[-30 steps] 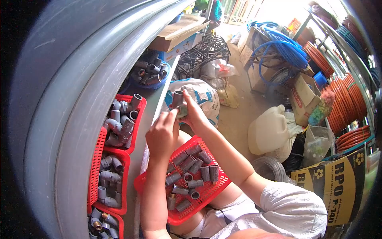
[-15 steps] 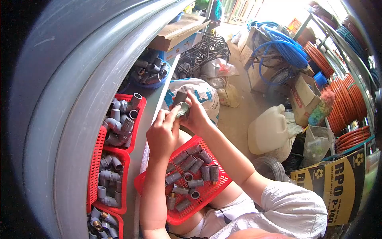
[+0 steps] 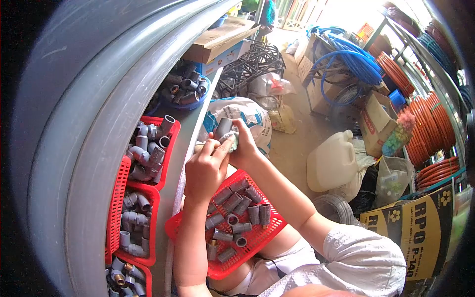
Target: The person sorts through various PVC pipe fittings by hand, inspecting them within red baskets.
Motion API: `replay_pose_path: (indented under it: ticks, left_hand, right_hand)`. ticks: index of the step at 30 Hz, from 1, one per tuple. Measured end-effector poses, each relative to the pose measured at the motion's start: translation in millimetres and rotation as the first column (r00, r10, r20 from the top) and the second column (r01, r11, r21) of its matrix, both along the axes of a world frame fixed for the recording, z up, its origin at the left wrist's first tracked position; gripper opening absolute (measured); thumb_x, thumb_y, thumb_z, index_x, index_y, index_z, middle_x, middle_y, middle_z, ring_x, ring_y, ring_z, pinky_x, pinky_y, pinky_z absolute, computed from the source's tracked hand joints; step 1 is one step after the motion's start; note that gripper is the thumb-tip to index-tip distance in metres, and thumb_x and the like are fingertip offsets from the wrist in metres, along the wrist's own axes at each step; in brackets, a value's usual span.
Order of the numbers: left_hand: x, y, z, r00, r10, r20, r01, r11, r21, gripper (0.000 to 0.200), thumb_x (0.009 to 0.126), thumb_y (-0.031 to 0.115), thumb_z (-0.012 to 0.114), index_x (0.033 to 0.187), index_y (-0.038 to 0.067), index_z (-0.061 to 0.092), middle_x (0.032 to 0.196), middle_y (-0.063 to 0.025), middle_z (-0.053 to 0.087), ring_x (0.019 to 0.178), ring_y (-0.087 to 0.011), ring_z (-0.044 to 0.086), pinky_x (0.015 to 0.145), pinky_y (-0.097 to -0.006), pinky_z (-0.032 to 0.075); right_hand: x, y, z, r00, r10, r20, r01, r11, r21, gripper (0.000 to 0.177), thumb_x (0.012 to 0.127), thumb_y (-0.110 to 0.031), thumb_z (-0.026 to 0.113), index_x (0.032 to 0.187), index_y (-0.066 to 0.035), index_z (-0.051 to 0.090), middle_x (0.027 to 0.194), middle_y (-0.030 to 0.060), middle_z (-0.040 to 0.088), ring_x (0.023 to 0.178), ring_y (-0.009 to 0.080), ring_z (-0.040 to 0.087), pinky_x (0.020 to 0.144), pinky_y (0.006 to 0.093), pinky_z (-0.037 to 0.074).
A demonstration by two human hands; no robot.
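Observation:
A grey plastic pipe fitting (image 3: 223,127) is tilted up between my two hands, above the lap. My right hand (image 3: 246,148) is closed round its right side, thumb near the upper end. With bent fingers, my left hand (image 3: 205,166) presses a crumpled pale green-white cloth (image 3: 229,140) against the fitting. The fitting's lower part is hidden behind the fingers and cloth. Below my forearms a red plastic basket (image 3: 269,246) rests on my lap, holding several grey fittings (image 3: 242,227), some with brass ends.
Red baskets (image 3: 157,214) of grey fittings stand on a shelf at left, beside large grey pipes (image 3: 94,148). A blue basin (image 3: 198,105) of fittings is farther back. Right of me are a whitish jerrycan (image 3: 332,161), cardboard box (image 3: 378,123) and orange pipe coils (image 3: 428,131).
Both hands have come slightly down with the fitting, which has turned so more of its smooth grey side shows. The cloth has moved a little lower. The basket is nearly still.

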State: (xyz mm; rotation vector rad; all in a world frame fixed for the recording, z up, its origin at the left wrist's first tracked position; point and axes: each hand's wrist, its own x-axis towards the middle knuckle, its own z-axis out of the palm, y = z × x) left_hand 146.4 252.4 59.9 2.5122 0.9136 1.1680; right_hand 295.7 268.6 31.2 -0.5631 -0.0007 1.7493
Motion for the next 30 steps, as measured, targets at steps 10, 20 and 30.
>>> replay_pose_path:
  ticks: [10,20,30]
  left_hand:
    - [-9,10,2,0.996,-0.087,-0.032,0.087,0.996,-0.008,0.036,0.085,0.013,0.066,0.120,0.020,0.069,0.091,-0.0052,0.063,0.078,-0.0261,0.066,0.068,-0.0389,0.054]
    - [-10,16,-3,0.996,0.083,-0.021,-0.083,0.996,0.017,0.038,0.087,0.004,0.057,0.123,0.014,0.064,0.096,-0.0070,0.060,0.088,-0.0280,0.065,0.073,-0.0409,0.053]
    - [-12,23,-3,0.995,0.091,0.030,-0.086,0.987,-0.137,0.029,0.094,0.009,0.053,0.123,0.009,0.057,0.107,-0.0152,0.063,0.097,-0.0369,0.063,0.080,-0.0460,0.051]
  right_hand:
    - [5,5,-9,0.977,-0.054,0.206,0.071,0.995,-0.076,0.046,0.090,-0.050,0.052,0.102,-0.006,0.061,0.089,0.0082,0.065,0.077,0.0208,0.063,0.071,0.0369,0.056]
    - [-12,-3,9,0.751,0.009,0.660,0.040,0.998,-0.058,0.041,0.093,-0.052,0.055,0.102,-0.013,0.065,0.088,0.0013,0.065,0.077,0.0131,0.064,0.071,0.0326,0.053]
    - [-12,-2,6,0.629,-0.079,0.773,0.042,0.997,0.068,0.046,0.092,-0.049,0.063,0.108,-0.006,0.069,0.090,-0.0006,0.066,0.075,0.0078,0.060,0.068,0.0255,0.049]
